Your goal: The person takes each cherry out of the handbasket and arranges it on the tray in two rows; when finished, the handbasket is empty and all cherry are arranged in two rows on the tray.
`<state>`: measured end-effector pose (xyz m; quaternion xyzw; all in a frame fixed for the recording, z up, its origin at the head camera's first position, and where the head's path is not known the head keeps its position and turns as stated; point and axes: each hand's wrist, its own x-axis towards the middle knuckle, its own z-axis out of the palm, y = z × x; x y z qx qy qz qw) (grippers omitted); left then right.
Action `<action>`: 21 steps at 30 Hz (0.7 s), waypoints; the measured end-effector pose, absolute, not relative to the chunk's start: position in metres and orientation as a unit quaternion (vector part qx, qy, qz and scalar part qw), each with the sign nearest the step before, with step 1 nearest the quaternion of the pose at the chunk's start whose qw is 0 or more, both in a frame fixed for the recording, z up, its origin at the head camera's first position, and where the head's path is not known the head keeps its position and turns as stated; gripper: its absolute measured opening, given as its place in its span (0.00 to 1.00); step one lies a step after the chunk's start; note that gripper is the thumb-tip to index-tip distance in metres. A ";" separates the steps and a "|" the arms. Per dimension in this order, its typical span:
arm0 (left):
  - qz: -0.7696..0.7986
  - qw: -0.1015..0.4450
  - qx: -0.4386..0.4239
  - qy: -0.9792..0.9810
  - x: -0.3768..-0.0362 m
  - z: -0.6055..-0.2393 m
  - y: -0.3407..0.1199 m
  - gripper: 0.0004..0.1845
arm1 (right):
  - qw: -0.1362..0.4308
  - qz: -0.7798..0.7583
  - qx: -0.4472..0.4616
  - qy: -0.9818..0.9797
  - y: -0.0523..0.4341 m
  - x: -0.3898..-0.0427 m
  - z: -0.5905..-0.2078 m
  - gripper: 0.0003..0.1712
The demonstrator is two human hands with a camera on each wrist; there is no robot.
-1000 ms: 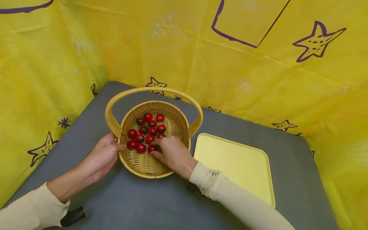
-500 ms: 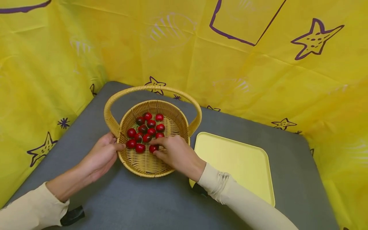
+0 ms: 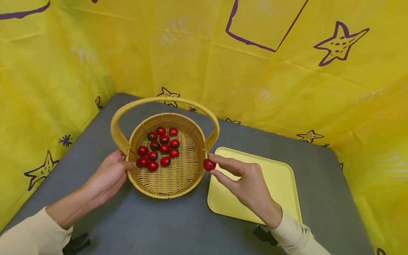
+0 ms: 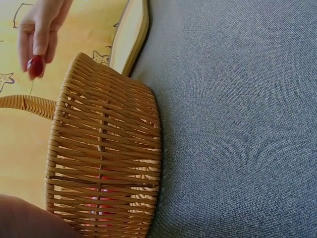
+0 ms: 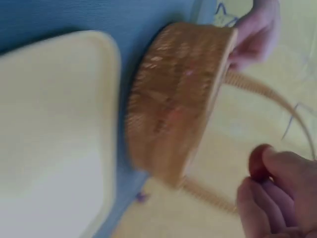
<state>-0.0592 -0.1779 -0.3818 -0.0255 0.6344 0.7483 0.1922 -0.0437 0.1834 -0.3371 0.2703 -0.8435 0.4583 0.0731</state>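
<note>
Red and glossy, a small round cherry-like fruit [image 3: 208, 164] is pinched between the thumb and forefinger of the right hand [image 3: 247, 184], whose grip is closed on it just outside the right rim of a round woven wicker basket with an arched handle [image 3: 165, 186], above the left edge of a pale yellow rounded-corner plastic tray [image 3: 280, 180]. The left wrist view shows the same fruit [image 4: 34, 66] held at the fingertips [image 4: 40, 47] above the basket's far rim, clear of the weave. The right wrist view is blurred, yet the fruit [image 5: 258, 161] shows against the fingers there. Inside the basket lies a cluster of further red and dark red fruits [image 3: 158, 148], gathered toward its far left part, some touching each other. The left hand [image 3: 106, 177] rests against the basket's left wall near the foot of the handle, thumb on the rim and fingers curled round the outside; its grip holds the basket. Basket and tray stand side by side on a grey fabric-covered counter [image 3: 178, 226], the basket near the middle and toward the far left corner, the tray just beside it toward the right edge. Yellow sheeting printed with purple stars [image 3: 341, 44] walls the counter at the far and side edges. Both arms wear cream sleeves [image 3: 35, 237].
</note>
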 end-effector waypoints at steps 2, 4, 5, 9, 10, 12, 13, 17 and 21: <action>0.749 0.191 -0.024 0.634 -0.059 -0.382 -0.178 0.43 | 0.085 0.485 0.240 -0.837 0.197 -0.042 -0.344 0.25; 0.750 0.191 -0.024 0.633 -0.059 -0.382 -0.178 0.42 | 0.087 0.500 0.206 -0.837 0.208 -0.044 -0.354 0.25; 0.749 0.192 -0.026 0.633 -0.058 -0.382 -0.178 0.42 | 0.082 0.505 0.189 -0.838 0.212 -0.045 -0.360 0.25; 0.749 0.195 -0.031 0.633 -0.057 -0.383 -0.180 0.42 | 0.056 0.514 0.135 -0.845 0.222 -0.055 -0.383 0.24; 0.749 0.194 -0.031 0.633 -0.057 -0.384 -0.180 0.42 | 0.051 0.517 0.122 -0.846 0.224 -0.058 -0.388 0.24; 0.749 0.194 -0.030 0.632 -0.057 -0.384 -0.180 0.43 | 0.046 0.519 0.105 -0.847 0.227 -0.063 -0.396 0.23; 0.750 0.194 -0.028 0.632 -0.057 -0.384 -0.180 0.43 | 0.042 0.520 0.096 -0.848 0.228 -0.066 -0.398 0.23; 0.751 0.193 -0.027 0.630 -0.058 -0.384 -0.179 0.43 | 0.029 0.523 0.074 -0.849 0.231 -0.077 -0.409 0.21; 0.752 0.192 -0.022 0.631 -0.059 -0.383 -0.179 0.43 | 0.013 0.524 0.063 -0.849 0.231 -0.084 -0.418 0.21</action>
